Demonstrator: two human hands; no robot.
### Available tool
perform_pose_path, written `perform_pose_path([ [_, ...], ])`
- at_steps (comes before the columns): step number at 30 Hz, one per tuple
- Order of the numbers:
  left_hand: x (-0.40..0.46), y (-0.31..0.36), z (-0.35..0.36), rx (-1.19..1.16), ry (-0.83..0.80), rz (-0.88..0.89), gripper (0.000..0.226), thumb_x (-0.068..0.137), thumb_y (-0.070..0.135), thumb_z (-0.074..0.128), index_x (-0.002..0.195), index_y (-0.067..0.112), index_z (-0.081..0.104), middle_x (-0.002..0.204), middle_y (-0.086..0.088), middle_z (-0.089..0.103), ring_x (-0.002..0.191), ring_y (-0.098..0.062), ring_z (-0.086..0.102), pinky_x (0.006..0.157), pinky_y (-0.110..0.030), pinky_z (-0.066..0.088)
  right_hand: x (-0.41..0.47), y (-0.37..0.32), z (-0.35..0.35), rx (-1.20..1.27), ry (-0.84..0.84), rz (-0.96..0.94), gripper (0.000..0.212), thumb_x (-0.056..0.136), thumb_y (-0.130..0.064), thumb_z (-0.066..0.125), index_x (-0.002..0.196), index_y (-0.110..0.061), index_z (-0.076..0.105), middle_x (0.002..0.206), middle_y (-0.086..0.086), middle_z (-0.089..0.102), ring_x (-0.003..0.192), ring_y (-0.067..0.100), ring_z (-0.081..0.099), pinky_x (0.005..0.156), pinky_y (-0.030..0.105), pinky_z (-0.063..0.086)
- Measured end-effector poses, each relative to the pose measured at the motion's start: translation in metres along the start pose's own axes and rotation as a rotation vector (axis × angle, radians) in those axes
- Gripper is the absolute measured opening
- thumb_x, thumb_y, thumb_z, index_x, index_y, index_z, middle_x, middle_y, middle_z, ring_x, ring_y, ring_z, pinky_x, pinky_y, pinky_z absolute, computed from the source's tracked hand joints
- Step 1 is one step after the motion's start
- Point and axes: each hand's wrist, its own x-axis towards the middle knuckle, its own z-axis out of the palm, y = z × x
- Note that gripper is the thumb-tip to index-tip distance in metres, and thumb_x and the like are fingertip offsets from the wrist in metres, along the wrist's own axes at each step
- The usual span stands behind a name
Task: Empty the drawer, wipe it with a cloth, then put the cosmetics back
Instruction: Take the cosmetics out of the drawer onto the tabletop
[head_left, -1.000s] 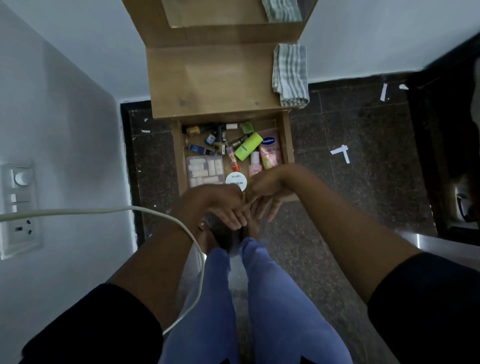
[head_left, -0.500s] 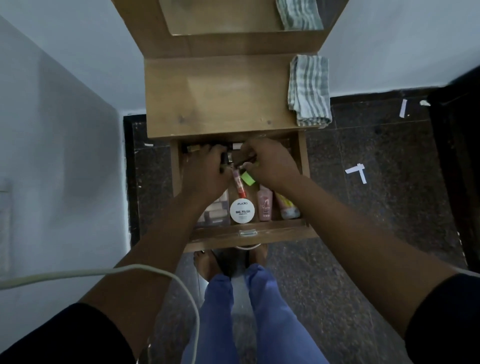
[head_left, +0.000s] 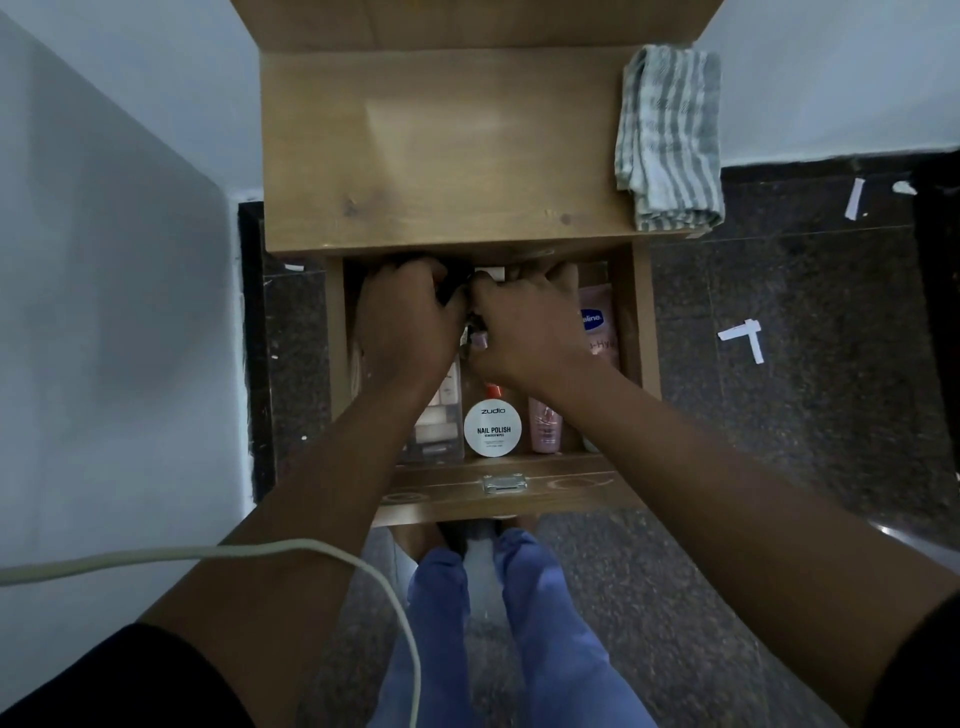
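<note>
Left hand (head_left: 410, 317): reaching into the far end of the open drawer, fingers curled down over small dark items there; exactly what is gripped cannot be told.
Right hand (head_left: 524, 327): just beside the left hand, knuckles nearly touching it, fingers curled among the small cosmetics at the back; whether anything is clamped cannot be told.
Drawer (head_left: 636, 332): pulled out from under the wooden top, both hands inside it, still loaded.
Drawer front (head_left: 498, 493): nearer than the wrists, crossed by both forearms, with a small metal catch (head_left: 503, 484) between them.
Round white tub (head_left: 492, 428): marked "NAIL POLISH", lying between the two forearms, close to the drawer front.
Pink bottle (head_left: 545, 428): just beside the tub, partly under the right forearm.
Pink tube (head_left: 597, 325): blue-labelled, lying just beyond the right hand's outer side, against the drawer's wall.
Clear palette case (head_left: 436, 428): under the left forearm's inner edge, just beside the tub.
Orange-red tube (head_left: 493, 389): only a tip showing below the right hand, beyond the tub.
Striped cloth (head_left: 670, 140): folded on the wooden top (head_left: 441, 150), well beyond the right hand, hanging slightly over the near edge.
White cable (head_left: 260, 553): draped across the left forearm.
Floor (head_left: 779, 415): dark speckled stone with white tape scraps (head_left: 745, 338), off to the right hand's outer side.
</note>
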Motion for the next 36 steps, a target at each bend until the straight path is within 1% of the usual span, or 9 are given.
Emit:
perform_pose_path([
  [4,-0.006,0.004,-0.006,-0.095,0.029,-0.04,0.022,0.092,0.033,0.074,0.103,0.015,0.081,0.095,0.0,0.081,0.085,-0.018,0.075,0.078,-0.039,0.061,0.002,-0.002,0.003,0.038,-0.023,0.03,0.04,0.074,-0.035,0.072,0.11,-0.025,0.06,0.092,-0.003,0.074,0.103,0.031,0.067,0.104,0.051,0.034],
  [8,-0.023,0.002,-0.014,-0.223,0.086,-0.049,0.021,0.093,0.033,0.077,0.105,0.016,0.08,0.095,0.004,0.08,0.084,-0.007,0.074,0.079,-0.035,0.063,0.001,-0.001,-0.002,0.098,-0.033,0.062,0.036,0.077,-0.04,0.072,0.108,-0.027,0.059,0.092,-0.002,0.072,0.102,0.03,0.066,0.102,0.049,0.035],
  [10,-0.034,0.002,-0.021,-0.289,0.107,-0.025,0.023,0.093,0.036,0.076,0.107,0.019,0.079,0.096,0.007,0.08,0.086,-0.004,0.074,0.079,-0.036,0.063,-0.001,0.001,-0.008,0.148,0.012,0.024,0.028,0.078,-0.044,0.069,0.102,-0.03,0.065,0.093,-0.004,0.073,0.101,0.027,0.066,0.097,0.045,0.039],
  [13,-0.045,0.009,-0.04,-0.338,0.131,0.042,0.024,0.095,0.034,0.076,0.112,0.016,0.079,0.102,0.006,0.08,0.094,-0.004,0.074,0.085,-0.035,0.062,-0.001,0.008,-0.033,0.261,-0.091,-0.053,0.024,0.082,-0.043,0.07,0.1,-0.028,0.074,0.094,-0.006,0.074,0.091,0.019,0.069,0.083,0.035,0.054],
  [17,-0.038,0.024,-0.073,-0.378,0.249,0.151,0.022,0.093,0.024,0.081,0.112,0.011,0.08,0.102,0.004,0.08,0.094,-0.004,0.075,0.085,-0.022,0.06,0.005,0.017,-0.085,0.42,-0.118,-0.197,0.016,0.081,-0.034,0.078,0.092,-0.022,0.079,0.083,-0.005,0.074,0.078,0.012,0.069,0.072,0.039,0.06],
  [22,-0.012,0.032,-0.098,-0.497,0.38,0.156,0.022,0.092,0.017,0.081,0.111,0.006,0.079,0.099,0.005,0.078,0.09,0.0,0.075,0.081,-0.014,0.058,0.019,0.028,-0.12,0.719,0.046,-0.238,0.021,0.082,-0.027,0.086,0.094,-0.012,0.08,0.081,0.001,0.076,0.074,0.008,0.072,0.065,0.022,0.058],
  [27,0.015,0.024,-0.11,-0.538,0.463,0.099,0.025,0.093,0.021,0.079,0.115,0.009,0.079,0.101,0.005,0.079,0.096,-0.005,0.076,0.087,-0.027,0.063,0.041,0.019,-0.122,0.971,0.28,-0.184,0.026,0.082,-0.014,0.086,0.102,-0.002,0.076,0.087,0.003,0.073,0.076,0.002,0.066,0.068,0.016,0.053],
  [32,0.045,0.019,-0.116,-0.542,0.499,0.076,0.026,0.093,0.021,0.079,0.116,0.009,0.08,0.103,0.004,0.08,0.097,-0.005,0.076,0.087,-0.027,0.063,0.07,-0.014,-0.121,0.991,0.474,-0.109,0.023,0.079,-0.011,0.083,0.1,-0.009,0.075,0.084,-0.005,0.073,0.074,0.006,0.071,0.071,0.025,0.061],
  [36,0.075,0.014,-0.121,-0.528,0.531,0.092,0.026,0.092,0.022,0.078,0.116,0.01,0.08,0.103,0.005,0.079,0.097,-0.003,0.076,0.087,-0.03,0.064,0.097,-0.046,-0.122,0.872,0.622,-0.163,0.019,0.076,-0.007,0.078,0.093,-0.011,0.071,0.08,-0.005,0.071,0.073,0.005,0.069,0.069,0.03,0.061],
])
